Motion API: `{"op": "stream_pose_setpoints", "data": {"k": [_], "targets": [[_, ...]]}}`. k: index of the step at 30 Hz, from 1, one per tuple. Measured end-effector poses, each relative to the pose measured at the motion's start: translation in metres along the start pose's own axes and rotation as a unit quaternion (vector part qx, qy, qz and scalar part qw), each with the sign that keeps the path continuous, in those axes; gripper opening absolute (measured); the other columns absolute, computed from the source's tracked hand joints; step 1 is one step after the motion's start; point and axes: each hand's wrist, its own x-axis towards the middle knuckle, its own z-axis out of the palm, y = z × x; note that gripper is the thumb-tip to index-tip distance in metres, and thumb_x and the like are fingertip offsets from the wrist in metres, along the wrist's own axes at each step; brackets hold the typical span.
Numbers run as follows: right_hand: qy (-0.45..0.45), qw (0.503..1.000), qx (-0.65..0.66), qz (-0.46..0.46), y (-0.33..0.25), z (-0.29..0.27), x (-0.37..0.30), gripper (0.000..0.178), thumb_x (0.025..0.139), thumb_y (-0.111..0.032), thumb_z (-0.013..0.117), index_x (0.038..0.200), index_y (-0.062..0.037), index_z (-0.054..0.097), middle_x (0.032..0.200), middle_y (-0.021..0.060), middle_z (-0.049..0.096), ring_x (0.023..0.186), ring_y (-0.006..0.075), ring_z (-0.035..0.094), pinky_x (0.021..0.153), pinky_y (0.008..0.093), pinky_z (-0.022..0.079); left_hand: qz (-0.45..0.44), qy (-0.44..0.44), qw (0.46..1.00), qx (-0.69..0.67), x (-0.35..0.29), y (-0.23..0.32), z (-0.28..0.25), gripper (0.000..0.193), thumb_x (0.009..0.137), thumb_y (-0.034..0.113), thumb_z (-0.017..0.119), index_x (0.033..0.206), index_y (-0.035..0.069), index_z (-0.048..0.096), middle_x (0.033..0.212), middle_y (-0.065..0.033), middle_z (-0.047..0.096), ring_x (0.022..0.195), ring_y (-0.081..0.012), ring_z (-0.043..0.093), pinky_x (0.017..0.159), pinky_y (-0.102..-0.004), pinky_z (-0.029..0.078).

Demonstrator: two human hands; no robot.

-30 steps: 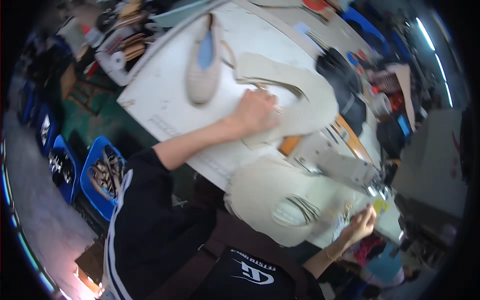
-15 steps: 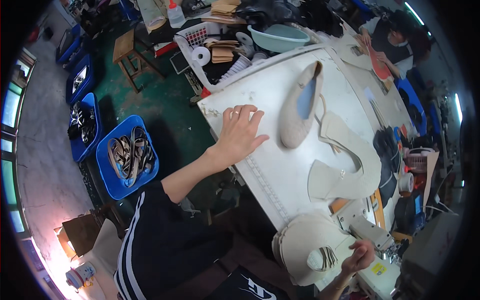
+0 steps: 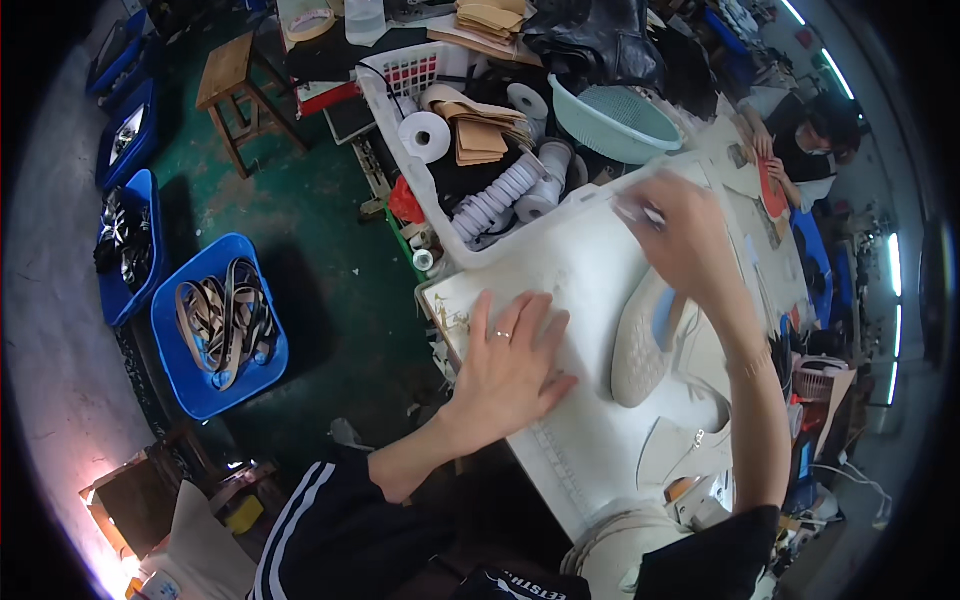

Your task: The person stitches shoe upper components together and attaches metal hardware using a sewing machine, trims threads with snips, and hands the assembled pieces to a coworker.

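My left hand point(image 3: 510, 365) hovers at or rests on the near left part of the white table point(image 3: 560, 455), fingers spread, a ring on one finger, holding nothing. My right hand point(image 3: 685, 235) reaches to the table's far edge, its fingers smeared by motion; whether they hold something does not show. Below it stands a beige flat shoe point(image 3: 635, 350) with a blue insole, its heel end hidden behind that hand. Pale cut shoe pieces point(image 3: 668, 452) lie right of and nearer than the shoe, partly covered by my right forearm. A stack of pale pieces point(image 3: 610, 540) sits at the near edge.
Beyond the table is a white basket point(image 3: 463, 252) with thread spools point(image 3: 495, 200) and folded tan pieces point(image 3: 480, 140), beside a pale green colander point(image 3: 610, 125). Blue bins point(image 3: 225, 395) and a wooden stool point(image 3: 225, 72) stand on the floor at left. A co-worker point(image 3: 800, 150) sits far right.
My right hand has swung from the near right, by the stack, up to the table's far edge. My left hand stays over the table, fingers spread. The view has shifted.
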Motion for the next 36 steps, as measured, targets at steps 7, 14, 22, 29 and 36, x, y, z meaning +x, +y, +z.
{"op": "stream_pose_setpoints", "data": {"k": [7, 14, 22, 29, 36], "targets": [[-0.161, 0.969, -0.058, 0.179, 0.042, 0.111, 0.089, 0.028, 0.068, -0.031, 0.070, 0.078, -0.0049, 0.066, 0.082, 0.0166, 0.064, 0.082, 0.0330, 0.062, 0.071, 0.0392, 0.050, 0.002, -0.001, 1.000, -0.018, 0.003, -0.007, 0.003, 0.059, 0.067, 0.042, 0.067, 0.113, 0.008, 0.053, 0.122, -0.0110, 0.044, 0.117, -0.0268, 0.036, 0.100, -0.0548, 0.020], [-0.200, 0.956, 0.029, 0.211, 0.063, 0.134, 0.094, 0.038, 0.062, -0.027, 0.075, 0.090, -0.0026, 0.067, 0.086, 0.0172, 0.065, 0.080, 0.0293, 0.063, 0.074, 0.0366, 0.049, -0.004, -0.009, 1.000, -0.026, 0.005, -0.007, 0.004, 0.060, 0.066, 0.040, 0.069, 0.114, 0.007, 0.053, 0.123, -0.0110, 0.043, 0.118, -0.0272, 0.036, 0.100, -0.0557, 0.020], [0.051, 0.968, 0.245, 0.012, 0.054, 0.105, 0.074, 0.029, 0.063, -0.011, 0.073, 0.090, -0.0044, 0.067, 0.090, 0.0089, 0.054, 0.073, 0.0187, 0.057, 0.066, 0.0286, 0.048, 0.002, -0.002, 1.000, -0.031, 0.003, -0.007, 0.003, 0.061, 0.066, 0.040, 0.069, 0.114, 0.007, 0.053, 0.122, -0.0110, 0.043, 0.118, -0.0276, 0.037, 0.099, -0.0556, 0.020], [0.117, 0.972, 0.191, -0.069, 0.026, 0.063, 0.051, 0.036, 0.055, 0.006, 0.070, 0.088, -0.0072, 0.067, 0.099, 0.0071, 0.048, 0.074, 0.0173, 0.057, 0.062, 0.0269, 0.050, 0.000, -0.001, 0.999, -0.038, 0.003, -0.008, 0.006, 0.061, 0.066, 0.040, 0.069, 0.114, 0.007, 0.051, 0.122, -0.0105, 0.043, 0.117, -0.0274, 0.037, 0.098, -0.0556, 0.020], [0.013, 0.902, 0.416, 0.112, 0.021, 0.075, 0.081, 0.026, 0.066, -0.009, 0.073, 0.091, -0.0049, 0.067, 0.087, 0.0131, 0.066, 0.076, 0.0235, 0.062, 0.070, 0.0359, 0.050, -0.015, 0.002, 0.999, -0.035, 0.002, -0.010, 0.002, 0.060, 0.067, 0.039, 0.069, 0.114, 0.007, 0.051, 0.122, -0.0106, 0.043, 0.117, -0.0274, 0.037, 0.098, -0.0553, 0.021]]}}
